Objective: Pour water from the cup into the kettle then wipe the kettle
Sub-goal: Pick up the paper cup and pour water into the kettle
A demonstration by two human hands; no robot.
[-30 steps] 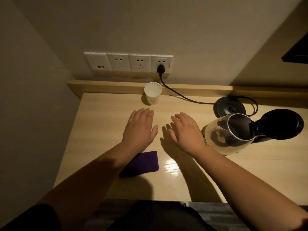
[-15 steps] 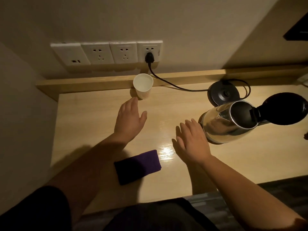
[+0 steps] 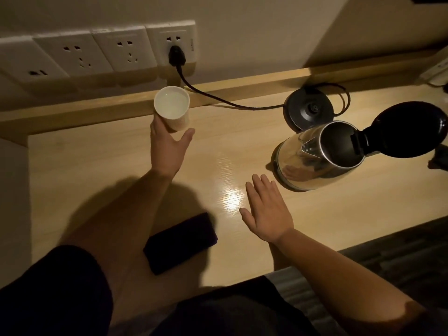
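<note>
left hand (image 3: 169, 144) is just cupping the paper cup (image 3: 172, 108) at the back of the surface (image 3: 97, 166), fingers not closed yet; right hand (image 3: 266, 209) flat and spread. Cup's pretty full, squeezing could slosh it before reaching the open kettle (image 3: 320, 154)

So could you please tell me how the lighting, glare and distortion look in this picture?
Head view: dim, warm light; a bright glare patch on the table between the hands; heavy shadow under the left arm swallows the dark cloth. Head view again: wide-angle bending curves the outlets; the kettle mirrors the right hand; the cup at the left hand stays sharp.
</note>
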